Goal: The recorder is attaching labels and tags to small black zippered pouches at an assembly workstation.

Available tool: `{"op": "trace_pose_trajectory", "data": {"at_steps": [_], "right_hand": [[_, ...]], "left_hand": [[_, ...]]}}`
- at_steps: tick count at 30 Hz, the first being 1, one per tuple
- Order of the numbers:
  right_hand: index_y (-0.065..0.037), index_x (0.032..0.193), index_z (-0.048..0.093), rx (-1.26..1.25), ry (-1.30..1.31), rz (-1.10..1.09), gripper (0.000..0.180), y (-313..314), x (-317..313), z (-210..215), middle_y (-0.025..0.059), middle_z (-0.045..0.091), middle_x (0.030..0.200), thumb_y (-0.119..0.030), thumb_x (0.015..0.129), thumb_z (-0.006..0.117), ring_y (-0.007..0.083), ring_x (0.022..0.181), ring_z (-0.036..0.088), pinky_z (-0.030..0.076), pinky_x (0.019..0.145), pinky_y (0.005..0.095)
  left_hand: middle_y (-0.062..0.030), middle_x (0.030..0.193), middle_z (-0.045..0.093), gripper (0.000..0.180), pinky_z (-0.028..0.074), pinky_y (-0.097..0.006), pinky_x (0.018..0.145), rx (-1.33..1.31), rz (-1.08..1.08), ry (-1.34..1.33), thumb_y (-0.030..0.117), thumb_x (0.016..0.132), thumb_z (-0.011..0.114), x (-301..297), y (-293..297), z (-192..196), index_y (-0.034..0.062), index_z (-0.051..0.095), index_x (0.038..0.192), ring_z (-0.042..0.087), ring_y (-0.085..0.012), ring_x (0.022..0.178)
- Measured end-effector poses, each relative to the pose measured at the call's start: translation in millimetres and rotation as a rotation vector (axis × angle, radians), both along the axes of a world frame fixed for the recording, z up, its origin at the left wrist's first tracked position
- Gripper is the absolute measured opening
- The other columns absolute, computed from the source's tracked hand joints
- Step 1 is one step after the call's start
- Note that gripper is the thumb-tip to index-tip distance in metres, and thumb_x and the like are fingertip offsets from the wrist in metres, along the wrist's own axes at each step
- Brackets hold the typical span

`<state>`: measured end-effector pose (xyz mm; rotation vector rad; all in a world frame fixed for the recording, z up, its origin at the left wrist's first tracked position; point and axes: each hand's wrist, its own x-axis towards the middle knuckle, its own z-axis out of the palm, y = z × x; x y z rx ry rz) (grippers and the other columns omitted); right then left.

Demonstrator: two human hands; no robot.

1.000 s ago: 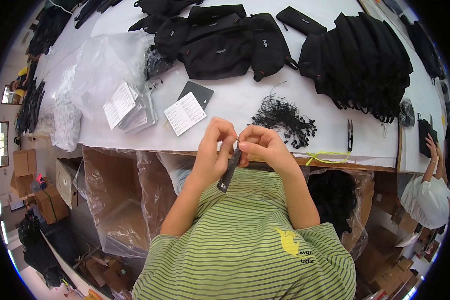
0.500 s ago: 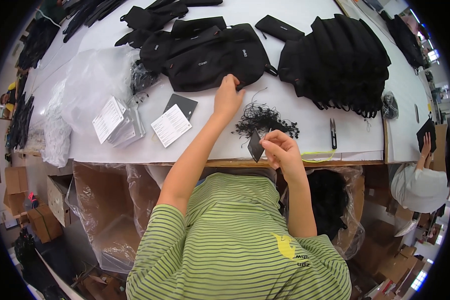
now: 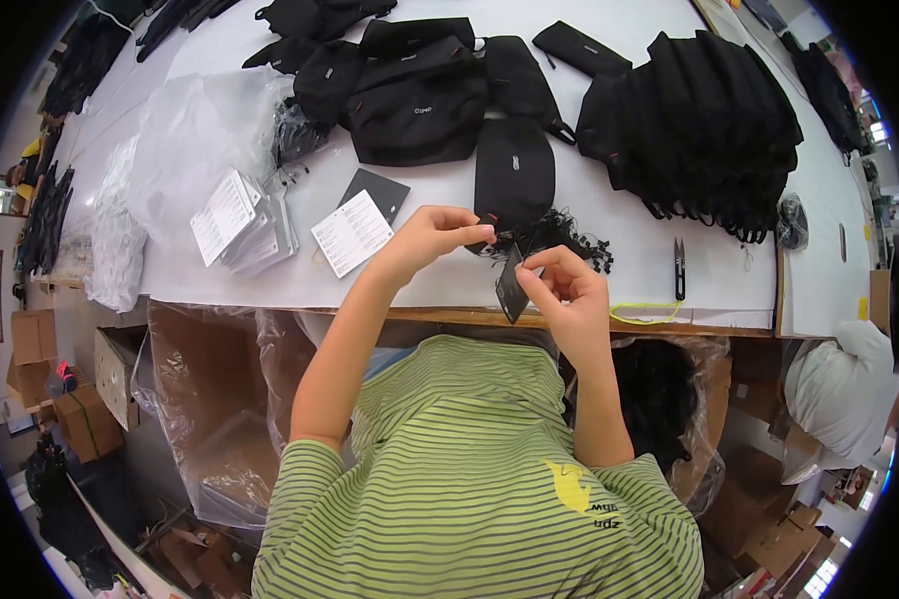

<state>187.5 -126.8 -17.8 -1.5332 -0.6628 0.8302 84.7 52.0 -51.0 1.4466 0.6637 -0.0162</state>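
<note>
White surface before me, with one worker bent over it in a striped shirt. The left hand has thumb and fingers together on the near corner of a black pouch, which stretches away toward one o'clock. The right hand pinches a dark tag by its top; it hangs tilted at seven o'clock from those fingers, and I can't tell whether it touches the pouch. Just past them, at one o'clock, sits a tangle of black strings. Farther out: snips at three, white cards at nine, stacked black pouches at two, clear plastic at ten.
</note>
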Motion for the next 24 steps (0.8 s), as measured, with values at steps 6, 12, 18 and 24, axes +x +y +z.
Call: {"op": "trace_pose_trajectory", "data": {"at_steps": [6,12,18,24], "right_hand": [[-0.007,0.080,0.064,-0.095,-0.400,-0.039,0.008,11,-16,4,-0.0015,0.038,0.047,-0.012,0.077,0.070,0.0048,0.041,0.034,0.025,0.042,0.0237],[-0.011,0.082,0.066,-0.140,-0.550,0.016,0.007,15,-22,4,0.0031,0.042,0.046,-0.013,0.076,0.069,0.0137,0.039,0.039,0.031,0.042,0.0271],[-0.009,0.088,0.063,-0.139,-0.471,0.097,0.010,16,-25,4,-0.0005,0.045,0.052,-0.011,0.079,0.068,0.0080,0.044,0.040,0.031,0.044,0.0245],[-0.006,0.095,0.050,0.292,0.289,0.129,0.014,8,-8,12,0.0012,0.055,0.080,-0.002,0.085,0.060,0.0045,0.071,0.049,0.034,0.060,0.0176]], "left_hand": [[-0.0013,0.098,0.068,0.024,0.034,-0.018,0.053,-0.211,0.043,-0.240,0.012,0.085,0.059,-34,-18,24,0.0015,0.068,0.104,0.041,-0.0023,0.059],[-0.0010,0.081,0.066,0.021,0.029,-0.016,0.043,-0.169,0.116,-0.197,0.007,0.084,0.061,-40,-31,35,0.0026,0.068,0.103,0.042,-0.0009,0.051],[0.0006,0.075,0.062,0.009,0.033,-0.016,0.047,0.217,0.373,-0.259,0.004,0.085,0.061,-46,-46,23,0.0008,0.064,0.093,0.047,-0.0018,0.055],[-0.0047,0.088,0.061,0.005,0.038,-0.017,0.051,0.260,0.738,-0.488,0.005,0.087,0.061,-54,-49,37,0.0025,0.058,0.091,0.052,-0.0041,0.062]]}}
